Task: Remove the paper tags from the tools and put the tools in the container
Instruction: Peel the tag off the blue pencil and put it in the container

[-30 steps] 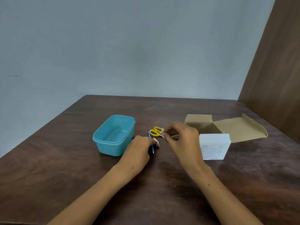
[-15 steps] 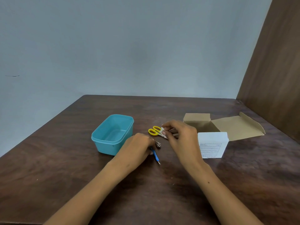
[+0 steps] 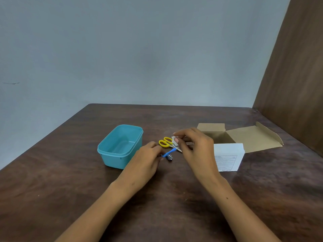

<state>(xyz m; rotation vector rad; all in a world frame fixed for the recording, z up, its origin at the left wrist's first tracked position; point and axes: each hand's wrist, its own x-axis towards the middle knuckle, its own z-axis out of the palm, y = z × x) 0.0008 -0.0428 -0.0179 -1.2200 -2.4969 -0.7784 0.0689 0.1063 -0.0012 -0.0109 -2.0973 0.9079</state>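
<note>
Left hand (image 3: 146, 158): fingers curled, pinching blue-handled tool (image 3: 168, 152) at its near end. Right hand (image 3: 194, 145): pinching paper tag (image 3: 174, 138) beside yellow scissors (image 3: 165, 142); scissor blades partly hidden. Teal container (image 3: 108, 151): left, open. Cardboard box (image 3: 244, 137): right. Table (image 3: 52, 189): bare room nearer.

One view only, worn on my head; it looks forward and down across the table (image 3: 174, 198), with both my forearms running in from the bottom edge; my left hand (image 3: 146, 159) and right hand (image 3: 195, 147) sit near mid-frame, close together; wide angle, edges bowed; the wall fills the upper half beyond my grip; a brown panel stands off to my right; no second view to share with.
</note>
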